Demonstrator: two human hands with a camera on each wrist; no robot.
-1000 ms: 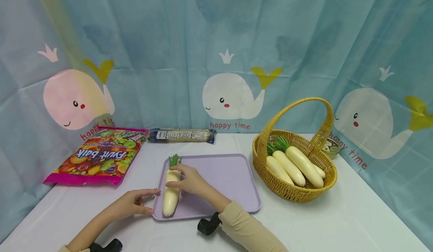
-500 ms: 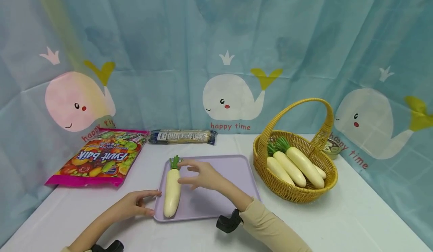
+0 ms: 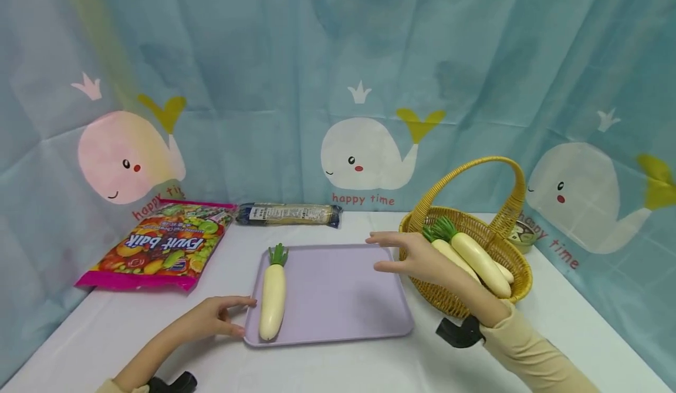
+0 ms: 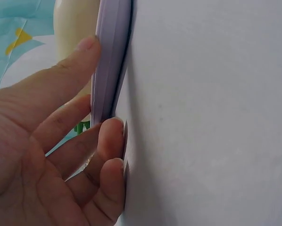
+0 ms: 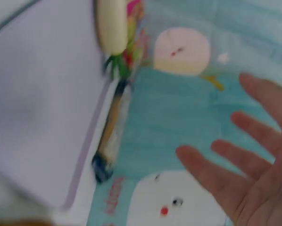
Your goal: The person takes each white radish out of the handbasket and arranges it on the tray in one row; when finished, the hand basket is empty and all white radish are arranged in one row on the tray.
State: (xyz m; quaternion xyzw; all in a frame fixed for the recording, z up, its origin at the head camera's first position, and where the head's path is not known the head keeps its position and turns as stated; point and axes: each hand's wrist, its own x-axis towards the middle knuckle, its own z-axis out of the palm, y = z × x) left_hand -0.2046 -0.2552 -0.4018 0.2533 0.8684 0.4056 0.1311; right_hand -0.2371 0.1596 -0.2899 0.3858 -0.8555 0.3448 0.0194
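Note:
One white radish (image 3: 272, 302) with a green leafy top lies lengthwise along the left side of a lilac tray (image 3: 343, 293). At the tray's left rim rests my left hand (image 3: 206, 319); in the left wrist view its thumb (image 4: 87, 44) touches the rim (image 4: 113, 52), and the other fingers lie loosely bent against the tray's side and the tablecloth. My right hand (image 3: 422, 258) holds nothing, fingers spread, in the air over the tray's right edge. Just behind it stands a wicker basket (image 3: 520, 278) with several white radishes (image 3: 480, 264), partly hidden by that hand and forearm.
To the left lies a colourful candy bag (image 3: 158, 246) with pink edges. A long clear-and-blue packet (image 3: 289, 214) lies behind the tray. A round tin (image 3: 523, 234) stands behind the basket, whose tall handle (image 3: 465, 167) arches upward. A blue whale-print curtain (image 3: 264, 88) closes the back.
My right hand has let go of the radish on the tray and moved right, to the near side of the basket. The left hand has stayed at the tray's rim.

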